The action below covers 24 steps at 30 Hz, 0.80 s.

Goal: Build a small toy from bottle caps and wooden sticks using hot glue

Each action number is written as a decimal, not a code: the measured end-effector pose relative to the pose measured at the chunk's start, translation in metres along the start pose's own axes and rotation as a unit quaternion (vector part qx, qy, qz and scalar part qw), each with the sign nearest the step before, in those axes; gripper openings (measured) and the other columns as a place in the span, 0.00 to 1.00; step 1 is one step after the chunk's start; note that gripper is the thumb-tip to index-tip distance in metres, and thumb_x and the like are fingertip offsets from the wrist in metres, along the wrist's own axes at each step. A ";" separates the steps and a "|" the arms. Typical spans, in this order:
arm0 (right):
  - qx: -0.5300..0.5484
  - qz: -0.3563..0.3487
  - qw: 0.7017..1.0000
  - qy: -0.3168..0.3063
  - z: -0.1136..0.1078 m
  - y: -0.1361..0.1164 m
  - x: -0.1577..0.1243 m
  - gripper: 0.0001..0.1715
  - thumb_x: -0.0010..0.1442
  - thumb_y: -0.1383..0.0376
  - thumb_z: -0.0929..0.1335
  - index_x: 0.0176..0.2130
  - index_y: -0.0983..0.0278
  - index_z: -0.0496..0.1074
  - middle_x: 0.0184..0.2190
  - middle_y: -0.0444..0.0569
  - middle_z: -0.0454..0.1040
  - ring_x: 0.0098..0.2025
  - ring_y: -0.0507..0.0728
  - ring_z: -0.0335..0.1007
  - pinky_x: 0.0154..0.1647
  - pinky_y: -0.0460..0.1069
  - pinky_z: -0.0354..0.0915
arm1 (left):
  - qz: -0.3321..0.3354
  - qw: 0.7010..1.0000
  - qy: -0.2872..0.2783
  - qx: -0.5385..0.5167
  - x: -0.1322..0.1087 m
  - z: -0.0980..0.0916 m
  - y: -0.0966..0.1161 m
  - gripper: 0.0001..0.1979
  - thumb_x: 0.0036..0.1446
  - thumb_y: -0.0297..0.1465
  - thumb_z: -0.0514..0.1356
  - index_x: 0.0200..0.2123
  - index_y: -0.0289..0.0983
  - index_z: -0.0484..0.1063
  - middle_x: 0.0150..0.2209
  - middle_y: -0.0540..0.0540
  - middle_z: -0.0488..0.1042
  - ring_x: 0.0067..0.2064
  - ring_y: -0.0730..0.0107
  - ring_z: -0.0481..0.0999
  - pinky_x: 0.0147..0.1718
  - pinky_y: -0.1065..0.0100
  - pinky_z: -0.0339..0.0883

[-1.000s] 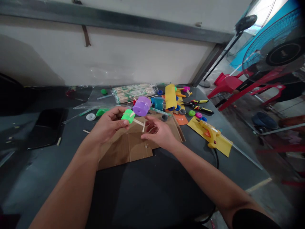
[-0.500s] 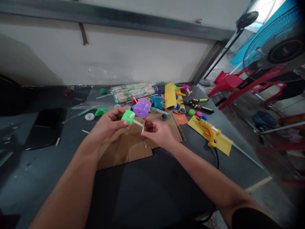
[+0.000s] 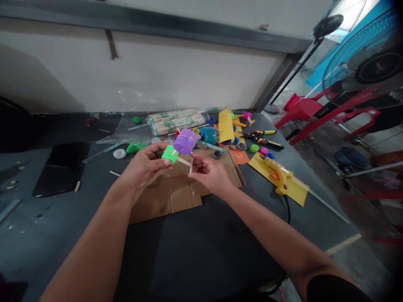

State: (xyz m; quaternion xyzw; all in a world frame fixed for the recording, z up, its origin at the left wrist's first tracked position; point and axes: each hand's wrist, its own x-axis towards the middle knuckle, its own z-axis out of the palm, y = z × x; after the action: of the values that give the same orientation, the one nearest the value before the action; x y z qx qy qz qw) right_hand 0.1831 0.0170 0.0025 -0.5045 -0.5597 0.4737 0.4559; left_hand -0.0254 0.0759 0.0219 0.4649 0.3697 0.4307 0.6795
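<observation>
My left hand (image 3: 145, 163) pinches a bright green bottle cap piece (image 3: 168, 153) between thumb and fingers. A purple bottle cap piece (image 3: 185, 141) is beside it, just up and to the right, and seems joined to it. Thin wooden sticks run from the green piece toward my right hand (image 3: 209, 173). That hand's thumb and fingertips grip a short wooden stick (image 3: 190, 165) held nearly upright, where the other sticks meet it. Both hands are above a sheet of brown cardboard (image 3: 170, 197) on the dark table.
A yellow glue gun (image 3: 278, 178) rests on yellow card to the right, its cord trailing. Behind are yellow-handled pliers (image 3: 267, 140), loose bottle caps (image 3: 254, 148) and a pack of wooden sticks (image 3: 178, 119). A black phone (image 3: 59, 170) lies left; a fan (image 3: 374, 67) stands right.
The purple cap piece has tilted and shifted slightly left against the green one. Both hands keep their grip and have barely moved.
</observation>
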 end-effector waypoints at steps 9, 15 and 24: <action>-0.029 -0.028 0.999 0.003 -0.002 -0.005 -0.003 0.41 0.47 0.62 0.74 0.59 0.56 0.63 0.40 0.46 0.73 0.31 0.52 0.67 0.36 0.51 0.69 | 0.008 1.000 -0.006 -0.011 0.001 -0.001 0.000 0.20 0.38 0.29 0.74 0.38 0.40 0.76 0.34 0.51 0.76 0.30 0.75 0.75 0.31 0.71 0.74; -0.057 -0.053 0.996 0.036 -0.015 -0.008 -0.002 0.49 0.48 0.57 0.76 0.63 0.54 0.54 0.44 0.49 0.70 0.31 0.53 0.65 0.35 0.52 0.68 | -0.020 0.995 0.024 -0.094 0.000 0.006 0.001 0.09 0.52 0.31 0.66 0.37 0.35 0.76 0.33 0.45 0.79 0.29 0.75 0.76 0.30 0.76 0.75; -0.142 -0.085 0.985 0.056 -0.005 -0.021 0.003 0.32 0.50 0.53 0.75 0.51 0.59 0.67 0.45 0.51 0.70 0.37 0.56 0.66 0.39 0.53 0.67 | -0.102 0.974 -0.085 -0.181 -0.005 0.035 -0.012 0.12 0.58 0.38 0.62 0.40 0.35 0.75 0.43 0.40 0.79 0.32 0.75 0.77 0.28 0.77 0.74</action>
State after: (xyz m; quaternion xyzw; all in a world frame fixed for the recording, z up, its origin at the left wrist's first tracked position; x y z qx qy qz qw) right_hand 0.1848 0.0195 0.0239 -0.5408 -0.6357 0.3197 0.4485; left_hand 0.0075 0.0577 0.0214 0.3287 0.2720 0.3777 0.8218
